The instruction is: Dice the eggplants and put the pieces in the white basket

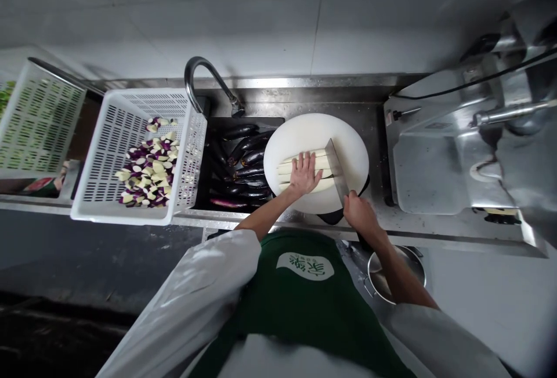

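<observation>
On a round white cutting board (300,131) lie several long pale strips (324,163) side by side; they look like eggplant lengths with the cut flesh upward. My left hand (304,175) rests flat across them, fingers spread. A cleaver (337,166) stands on its edge at the right part of the strips, its broad blade crossing them. The closed fingers of my right hand (360,211) grip its handle, which they mostly hide. Whole dark eggplants (250,157) fill a black tray left of the board.
A white plastic basket (89,192) at the left holds cut purple-and-white eggplant chunks (152,172). A curved faucet (204,65) arches between basket and wall. To the right stands a metal machine with a tray (429,175). Below the counter edge is a metal pot (420,265).
</observation>
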A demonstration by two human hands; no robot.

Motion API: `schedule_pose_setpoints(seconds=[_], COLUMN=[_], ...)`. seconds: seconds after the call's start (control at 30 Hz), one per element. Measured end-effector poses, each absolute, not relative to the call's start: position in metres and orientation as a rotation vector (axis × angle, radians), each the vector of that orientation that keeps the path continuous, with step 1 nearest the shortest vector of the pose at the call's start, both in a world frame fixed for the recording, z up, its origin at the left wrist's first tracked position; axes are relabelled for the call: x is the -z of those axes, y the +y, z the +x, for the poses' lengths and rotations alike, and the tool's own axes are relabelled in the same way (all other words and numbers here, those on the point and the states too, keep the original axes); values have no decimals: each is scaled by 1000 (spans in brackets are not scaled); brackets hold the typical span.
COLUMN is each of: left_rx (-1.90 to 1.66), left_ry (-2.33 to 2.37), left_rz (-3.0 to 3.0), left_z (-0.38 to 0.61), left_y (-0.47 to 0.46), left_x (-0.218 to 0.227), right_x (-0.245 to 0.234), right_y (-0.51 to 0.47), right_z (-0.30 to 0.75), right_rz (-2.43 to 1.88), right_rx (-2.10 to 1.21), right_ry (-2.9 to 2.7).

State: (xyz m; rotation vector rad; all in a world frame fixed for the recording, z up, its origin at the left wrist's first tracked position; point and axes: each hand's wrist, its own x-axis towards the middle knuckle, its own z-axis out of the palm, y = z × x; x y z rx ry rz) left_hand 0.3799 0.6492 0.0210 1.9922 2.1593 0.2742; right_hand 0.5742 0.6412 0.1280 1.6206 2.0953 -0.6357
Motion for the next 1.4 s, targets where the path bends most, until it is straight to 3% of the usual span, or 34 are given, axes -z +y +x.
schedule_pose_setpoints(seconds=[0.2, 0.53, 0.8, 1.07, 1.4], left_rx=[-224, -148, -204, -257, -232], left_ry=[2145, 2278, 2237, 2326, 2312], left_rz=[1992, 1832, 1838, 1786, 1768], left_z=[377, 377, 372, 367, 363], left_y=[651, 633, 641, 620, 620], left_x=[-26, -22, -16, -27, -28], right_x=[-100, -136, -96, -123, -99], right_y=[673, 649, 659, 647, 649], right_z=[544, 550, 519, 524, 504], right_rz=[1647, 1642, 1687, 1693, 1670], right_rx=[681, 637, 665, 584, 690], right_ry=[2145, 2163, 2158, 2203, 2165])
